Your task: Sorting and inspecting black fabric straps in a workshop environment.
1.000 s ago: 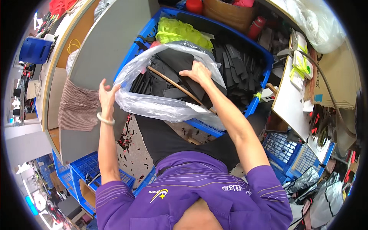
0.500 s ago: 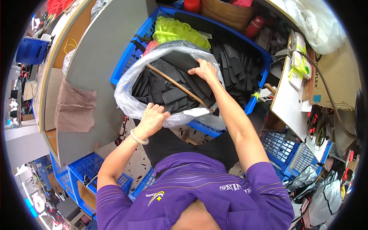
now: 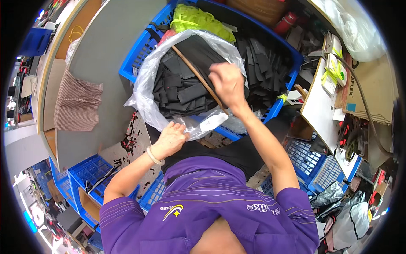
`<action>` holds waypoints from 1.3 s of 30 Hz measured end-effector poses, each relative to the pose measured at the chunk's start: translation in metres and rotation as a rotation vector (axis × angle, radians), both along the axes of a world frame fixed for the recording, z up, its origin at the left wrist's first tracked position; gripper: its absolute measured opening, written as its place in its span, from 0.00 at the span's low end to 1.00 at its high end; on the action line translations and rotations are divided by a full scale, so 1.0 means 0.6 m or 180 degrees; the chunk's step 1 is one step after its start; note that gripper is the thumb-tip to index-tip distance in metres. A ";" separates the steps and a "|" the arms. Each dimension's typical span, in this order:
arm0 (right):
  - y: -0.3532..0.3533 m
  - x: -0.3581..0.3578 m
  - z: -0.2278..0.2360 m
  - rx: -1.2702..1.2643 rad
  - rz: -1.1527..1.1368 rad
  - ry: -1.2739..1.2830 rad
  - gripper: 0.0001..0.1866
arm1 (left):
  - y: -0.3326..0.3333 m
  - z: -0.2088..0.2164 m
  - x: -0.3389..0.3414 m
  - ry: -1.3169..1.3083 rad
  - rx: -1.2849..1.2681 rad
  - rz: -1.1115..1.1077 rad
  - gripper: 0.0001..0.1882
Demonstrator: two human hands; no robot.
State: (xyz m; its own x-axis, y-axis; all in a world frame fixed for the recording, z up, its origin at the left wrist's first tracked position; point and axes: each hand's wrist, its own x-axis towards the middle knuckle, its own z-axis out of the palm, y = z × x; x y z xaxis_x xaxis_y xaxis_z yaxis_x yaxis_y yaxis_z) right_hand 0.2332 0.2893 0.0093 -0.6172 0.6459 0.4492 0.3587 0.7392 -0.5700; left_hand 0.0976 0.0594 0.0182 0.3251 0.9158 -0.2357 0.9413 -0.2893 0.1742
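Note:
A clear plastic bag lies wide-mouthed in a blue crate, filled with flat black strips. My left hand is closed on the near rim of the bag. Over the bag's right side hovers my right hand, its fingers curled but smeared by motion, so I cannot tell whether they hold anything. A thin wooden stick slants across the bag's mouth, passing just left of the right hand. Beside the near rim is a white label.
Neon yellow strapping and more black strips fill the crate around the bag. A grey panel with a checked cloth stands left. At right are a white board and cardboard. Blue crates stand below left.
My right hand has drawn back toward me from the bag's far right edge. The bag's near rim has come down lower with my left hand, and the stick lies steeper.

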 end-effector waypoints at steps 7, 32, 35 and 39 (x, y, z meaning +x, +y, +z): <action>-0.076 -0.046 -0.102 0.0481 0.0227 -0.0836 0.18 | -0.011 0.005 0.037 -0.0764 -0.0585 0.0917 0.23; -0.187 0.146 0.043 -0.4502 0.0098 0.2899 0.25 | 0.103 0.077 0.086 -0.6616 -0.0669 0.3698 0.05; -0.189 0.145 0.042 -0.4194 0.0052 0.2999 0.22 | 0.106 0.077 0.097 -0.6735 -0.0668 0.3711 0.06; -0.186 0.151 0.046 -0.4057 0.0018 0.3157 0.21 | 0.106 0.063 0.103 -0.6987 -0.0908 0.3656 0.08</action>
State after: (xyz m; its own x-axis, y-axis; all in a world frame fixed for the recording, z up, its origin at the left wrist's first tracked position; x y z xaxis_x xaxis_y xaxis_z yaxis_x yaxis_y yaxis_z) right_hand 0.3239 0.1779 0.0370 -0.4290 0.8912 -0.1472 -0.5074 -0.3726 -0.7770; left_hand 0.1595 0.1230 0.0558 -0.1929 0.8498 -0.4905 -0.8094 0.1448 0.5691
